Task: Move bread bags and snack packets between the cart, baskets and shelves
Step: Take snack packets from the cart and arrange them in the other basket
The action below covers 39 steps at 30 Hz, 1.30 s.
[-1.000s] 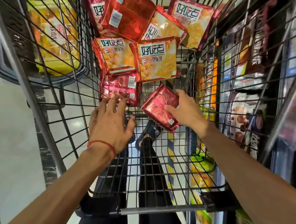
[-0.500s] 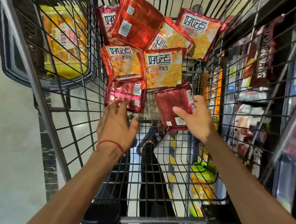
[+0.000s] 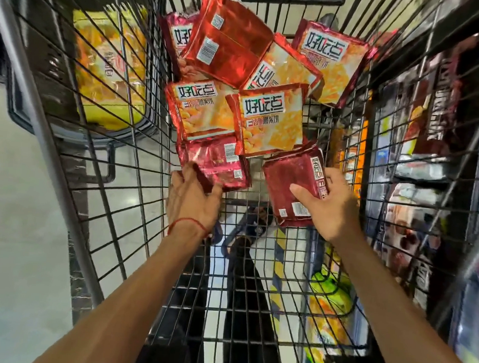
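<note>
While left hand (image 3: 193, 203) grips pink packet (image 3: 217, 162), right hand (image 3: 327, 207) clasps maroon packet (image 3: 289, 179).

A red thread (image 3: 187, 223) is tied round my left wrist. Beneath me the floor (image 3: 15, 208) is pale grey and glossy, catching soft patches of light. A dark marbled band (image 3: 78, 266) with white veins runs through it on my left. My dark trousers (image 3: 241, 303) show below, with one dark shoe (image 3: 253, 226) at the end of the leg, too blurred to say more. Just to its right a yellow-and-black striped strip (image 3: 279, 258) lies along the floor.
</note>
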Tool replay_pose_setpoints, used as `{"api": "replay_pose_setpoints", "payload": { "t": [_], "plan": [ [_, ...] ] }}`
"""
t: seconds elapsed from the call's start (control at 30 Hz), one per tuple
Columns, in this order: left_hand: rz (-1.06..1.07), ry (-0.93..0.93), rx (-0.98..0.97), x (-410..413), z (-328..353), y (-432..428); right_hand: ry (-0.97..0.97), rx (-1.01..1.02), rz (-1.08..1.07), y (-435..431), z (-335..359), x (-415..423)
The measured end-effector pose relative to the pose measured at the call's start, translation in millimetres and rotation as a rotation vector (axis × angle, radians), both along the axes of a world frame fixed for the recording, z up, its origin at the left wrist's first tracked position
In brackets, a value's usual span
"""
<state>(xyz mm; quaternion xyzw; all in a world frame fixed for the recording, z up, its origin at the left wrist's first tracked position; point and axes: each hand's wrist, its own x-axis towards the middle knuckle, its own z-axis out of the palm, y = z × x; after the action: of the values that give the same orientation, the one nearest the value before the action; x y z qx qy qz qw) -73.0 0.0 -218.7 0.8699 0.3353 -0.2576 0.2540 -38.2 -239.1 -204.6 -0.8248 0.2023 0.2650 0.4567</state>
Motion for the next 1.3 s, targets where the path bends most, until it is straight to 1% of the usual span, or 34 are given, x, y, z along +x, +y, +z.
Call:
{"api": "replay_pose_setpoints", "payload": {
  "t": [0.07,0.13,0.2,0.33,0.43,0.57,0.73,0.87,0.97,1.03,1.13,1.3],
  "plan": [
    [0.030,-0.036,-0.028,0.9,-2.9,0.0,0.014,-0.015,-0.004,-0.6,-1.7,-1.8],
    [0.077,-0.033,-0.078,5.8,-10.8,-1.1,0.015,-0.017,-0.005,-1.8,-3.8,-3.2],
    [0.161,-0.029,-0.119,12.0,-19.2,-4.3,0.015,-0.018,-0.002,-1.9,-4.2,-4.2],
    [0.332,-0.001,-0.138,14.1,-24.7,-11.3,0.048,-0.006,0.010,-0.9,-5.6,-5.2],
    [0.556,-0.014,-0.257,4.8,-24.6,-12.7,0.041,-0.009,0.003,-0.4,-5.8,-5.3],
    [0.668,-0.024,-0.450,-1.9,-18.0,-13.3,0.046,-0.010,-0.024,-3.5,-3.4,-4.0],
    [0.649,-0.124,-0.433,-16.7,-41.6,-4.5,0.044,-0.008,-0.007,0.3,0.2,-5.8],
    [0.570,-0.196,-0.435,-8.2,20.6,-12.1,0.048,0.016,-0.063,9.0,15.8,-14.0],
    [0.637,-0.271,-0.504,-12.4,53.8,-10.7,0.031,0.042,-0.103,12.8,37.8,-24.5],
    [0.632,-0.310,-0.543,-17.9,77.9,-7.7,0.039,0.083,-0.145,13.5,59.5,-31.8],
    [0.560,-0.338,-0.583,-28.0,112.8,-0.8,0.019,0.135,-0.226,14.8,97.5,-43.6],
    [0.421,-0.385,-0.632,-43.6,184.7,2.7,-0.073,0.131,-0.237,13.1,161.3,-61.1]
  ]
}}
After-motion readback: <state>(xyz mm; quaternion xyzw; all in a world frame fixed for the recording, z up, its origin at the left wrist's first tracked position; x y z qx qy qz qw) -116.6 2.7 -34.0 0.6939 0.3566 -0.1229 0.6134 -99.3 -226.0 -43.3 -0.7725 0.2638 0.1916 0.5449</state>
